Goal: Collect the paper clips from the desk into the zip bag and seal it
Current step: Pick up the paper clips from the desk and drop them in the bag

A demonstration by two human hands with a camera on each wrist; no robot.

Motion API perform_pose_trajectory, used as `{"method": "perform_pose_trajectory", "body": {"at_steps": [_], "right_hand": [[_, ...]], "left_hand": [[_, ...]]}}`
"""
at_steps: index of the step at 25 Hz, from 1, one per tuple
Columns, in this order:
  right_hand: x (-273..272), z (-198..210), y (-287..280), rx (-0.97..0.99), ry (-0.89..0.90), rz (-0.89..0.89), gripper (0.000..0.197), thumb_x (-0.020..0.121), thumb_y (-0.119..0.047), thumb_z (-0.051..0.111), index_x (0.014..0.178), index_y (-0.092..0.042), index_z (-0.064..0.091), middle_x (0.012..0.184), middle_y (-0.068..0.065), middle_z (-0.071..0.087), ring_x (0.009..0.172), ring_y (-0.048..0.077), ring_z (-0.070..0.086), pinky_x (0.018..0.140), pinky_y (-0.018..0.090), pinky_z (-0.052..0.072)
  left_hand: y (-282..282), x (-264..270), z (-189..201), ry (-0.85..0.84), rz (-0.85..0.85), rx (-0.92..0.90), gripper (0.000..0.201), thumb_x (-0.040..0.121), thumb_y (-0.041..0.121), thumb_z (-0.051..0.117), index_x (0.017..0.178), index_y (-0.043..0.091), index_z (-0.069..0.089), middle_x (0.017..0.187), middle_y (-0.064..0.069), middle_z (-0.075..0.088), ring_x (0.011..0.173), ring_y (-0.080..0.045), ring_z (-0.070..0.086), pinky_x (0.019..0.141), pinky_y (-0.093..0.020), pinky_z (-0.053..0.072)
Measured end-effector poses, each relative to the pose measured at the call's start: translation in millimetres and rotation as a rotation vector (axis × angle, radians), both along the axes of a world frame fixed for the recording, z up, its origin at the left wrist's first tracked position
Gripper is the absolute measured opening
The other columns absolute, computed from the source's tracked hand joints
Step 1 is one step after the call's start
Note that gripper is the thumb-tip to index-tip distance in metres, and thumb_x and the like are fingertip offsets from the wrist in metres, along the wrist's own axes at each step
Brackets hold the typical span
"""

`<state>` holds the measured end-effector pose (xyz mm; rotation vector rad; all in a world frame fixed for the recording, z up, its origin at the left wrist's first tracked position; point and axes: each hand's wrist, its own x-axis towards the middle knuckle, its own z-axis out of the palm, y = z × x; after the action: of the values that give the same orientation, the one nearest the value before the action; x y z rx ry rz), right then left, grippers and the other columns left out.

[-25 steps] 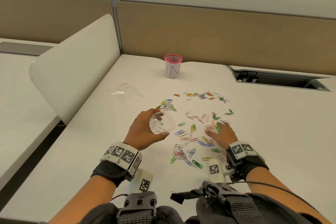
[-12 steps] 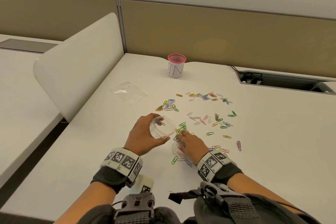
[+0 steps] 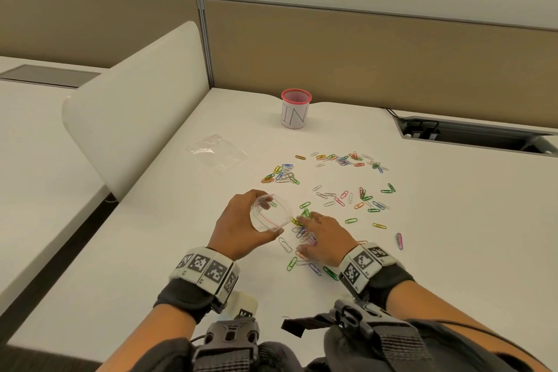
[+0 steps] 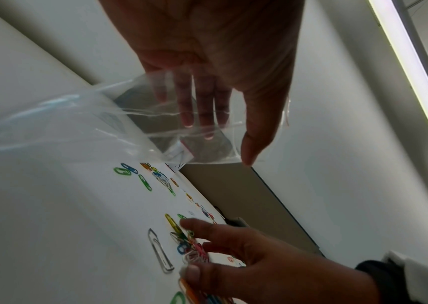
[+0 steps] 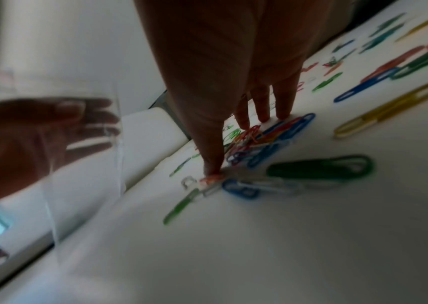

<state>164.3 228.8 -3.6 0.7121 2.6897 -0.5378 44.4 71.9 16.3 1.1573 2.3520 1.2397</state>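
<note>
Coloured paper clips (image 3: 341, 190) lie scattered on the white bench (image 3: 453, 235). The right hand (image 3: 324, 234) presses a bunch with spread, straight fingers. The left hand (image 3: 241, 225) grasps the zip bag (image 3: 270, 216), mouth open, just beside them. Behind stands a pink-rimmed cup (image 3: 295, 109) marked "IN".

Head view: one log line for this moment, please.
left hand: holds zip bag open | right hand: fingers spread on paper clip pile | bag: unsealed | more clips scattered on desk
</note>
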Motion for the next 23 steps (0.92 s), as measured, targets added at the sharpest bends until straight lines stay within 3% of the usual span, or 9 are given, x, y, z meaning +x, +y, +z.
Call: {"method": "perform_pose_trajectory", "body": {"at_steps": [3, 6, 11, 16, 18, 20, 23], "right_hand": [[-5.1, -6.2, -2.8, 0.174, 0.068, 0.091, 0.044, 0.097, -0.02, 0.037, 0.142, -0.02, 0.037, 0.148, 0.008, 0.039, 0.134, 0.027, 0.035, 0.11, 0.033, 0.031], [-10.1, -6.8, -0.1, 0.219, 0.088, 0.124, 0.038, 0.097, -0.01, 0.036, 0.13, -0.013, 0.054, 0.132, 0.011, 0.056, 0.122, 0.027, 0.049, 0.102, 0.03, 0.038], [-9.0, 3.9, 4.5, 0.024, 0.263, -0.156, 0.025, 0.087, -0.007, 0.054, 0.105, -0.008, 0.071, 0.11, 0.012, 0.071, 0.104, 0.023, 0.063, 0.09, 0.025, 0.047], [-10.1, 49.5, 10.2, -0.357, 0.586, -0.482, 0.018, 0.079, -0.006, 0.07, 0.095, -0.001, 0.074, 0.095, 0.015, 0.073, 0.083, 0.016, 0.063, 0.068, 0.012, 0.048], [-12.6, 75.9, 4.0, -0.575, 0.68, -0.493, 0.017, 0.076, -0.003, 0.072, 0.093, -0.001, 0.073, 0.088, 0.014, 0.072, 0.08, 0.017, 0.063, 0.068, 0.011, 0.049], [-15.9, 97.3, -6.9, -0.731, 0.639, -0.403, 0.017, 0.076, 0.001, 0.071, 0.093, 0.002, 0.072, 0.081, 0.01, 0.07, 0.076, 0.018, 0.064, 0.072, 0.014, 0.054], [-20.9, 112.5, -25.3, -0.498, 0.433, -0.211, 0.018, 0.076, -0.001, 0.07, 0.094, -0.001, 0.074, 0.071, 0.003, 0.067, 0.061, 0.005, 0.059, 0.051, -0.001, 0.045]], "left_hand": [[1.2, -0.2, -0.6, 0.008, 0.002, -0.017, 0.061, 0.058, 0.039, 0.077, 0.111, 0.026, 0.051, 0.109, 0.004, 0.061, 0.103, -0.014, 0.05, 0.087, -0.031, 0.042], [1.0, 0.6, -1.4, 0.006, 0.008, -0.025, 0.062, 0.054, 0.045, 0.073, 0.11, 0.027, 0.051, 0.107, 0.006, 0.061, 0.103, -0.013, 0.05, 0.087, -0.03, 0.042], [-0.8, 2.4, -2.4, 0.002, 0.011, -0.031, 0.061, 0.056, 0.041, 0.077, 0.11, 0.028, 0.051, 0.102, 0.011, 0.059, 0.102, -0.012, 0.05, 0.087, -0.03, 0.042], [1.4, 4.4, -2.2, -0.003, 0.013, -0.062, 0.059, 0.06, 0.035, 0.079, 0.11, 0.026, 0.05, 0.101, 0.011, 0.058, 0.102, -0.014, 0.049, 0.087, -0.032, 0.042], [3.4, 5.4, -1.4, -0.015, 0.016, -0.075, 0.061, 0.058, 0.038, 0.079, 0.111, 0.026, 0.049, 0.103, 0.009, 0.059, 0.102, -0.015, 0.05, 0.089, -0.034, 0.043], [5.3, 6.9, -0.1, -0.032, 0.016, -0.073, 0.066, 0.053, 0.046, 0.074, 0.111, 0.027, 0.049, 0.108, 0.005, 0.06, 0.103, -0.016, 0.051, 0.088, -0.036, 0.044], [8.8, 12.4, 3.4, -0.07, 0.006, -0.033, 0.064, 0.05, 0.047, 0.069, 0.108, 0.029, 0.049, 0.108, 0.004, 0.06, 0.103, -0.016, 0.052, 0.087, -0.039, 0.046]]}}
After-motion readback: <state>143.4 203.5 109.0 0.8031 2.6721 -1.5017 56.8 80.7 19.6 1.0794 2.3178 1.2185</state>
